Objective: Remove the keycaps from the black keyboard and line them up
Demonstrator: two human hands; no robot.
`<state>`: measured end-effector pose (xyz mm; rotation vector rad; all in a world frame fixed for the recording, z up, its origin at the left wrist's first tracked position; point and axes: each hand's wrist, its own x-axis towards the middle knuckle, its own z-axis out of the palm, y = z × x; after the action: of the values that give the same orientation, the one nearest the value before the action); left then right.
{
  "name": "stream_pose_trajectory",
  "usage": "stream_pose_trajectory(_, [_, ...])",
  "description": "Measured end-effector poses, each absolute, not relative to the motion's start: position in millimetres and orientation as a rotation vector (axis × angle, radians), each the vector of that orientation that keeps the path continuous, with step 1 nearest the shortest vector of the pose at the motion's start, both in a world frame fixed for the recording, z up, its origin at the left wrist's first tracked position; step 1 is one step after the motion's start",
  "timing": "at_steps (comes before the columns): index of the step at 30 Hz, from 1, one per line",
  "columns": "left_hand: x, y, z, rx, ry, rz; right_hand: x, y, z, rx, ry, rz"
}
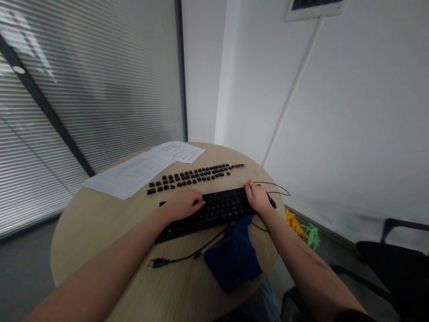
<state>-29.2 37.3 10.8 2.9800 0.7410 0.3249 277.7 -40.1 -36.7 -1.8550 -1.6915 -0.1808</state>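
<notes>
A black keyboard (221, 205) lies slightly slanted on the round table, part of its keys bare of caps at the left. My left hand (186, 203) is bent over its left half, fingers curled and thumb against the keys. At the right end, my right hand (257, 197) is closed, thumb and forefinger pinched together above the far edge. What sits in that pinch is too small to make out; a faint thin wire shows by the fingertips. Behind the keyboard, several loose black keycaps (192, 175) stand in slanting rows.
Printed sheets (144, 167) cover the table's far left. A blue cloth (233, 257) and a USB plug (159, 263) on a black cable lie in front of the keyboard. Yellow and green crumpled things (311, 235) are beyond the table, near a black chair (395, 268).
</notes>
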Motion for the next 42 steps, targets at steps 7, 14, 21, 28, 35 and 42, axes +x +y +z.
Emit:
stream_pose_trajectory(7, [-29,39,8,2.987,0.735,0.352,274,-42,-34,-1.911,-1.763,-0.251])
stream_pose_trajectory(14, [-29,40,9,2.961,0.757,0.314,269,-45,-29,-2.020,-1.793,-0.288])
stream_pose_trajectory(21, [-28,39,11,2.953,0.786,0.320,267,-45,-28,-2.018,-1.820,-0.297])
stream_pose_trajectory(28, [-30,41,8,2.933,0.770,0.347,277,-43,-39,-1.851,-1.602,-0.191])
stream_pose_trajectory(35, [-30,41,8,2.953,0.789,0.331,285,-39,-49,-1.692,-1.427,-0.104])
stream_pose_trajectory(42, [-31,43,6,2.953,0.757,0.345,287,-37,-49,-1.696,-1.361,-0.102])
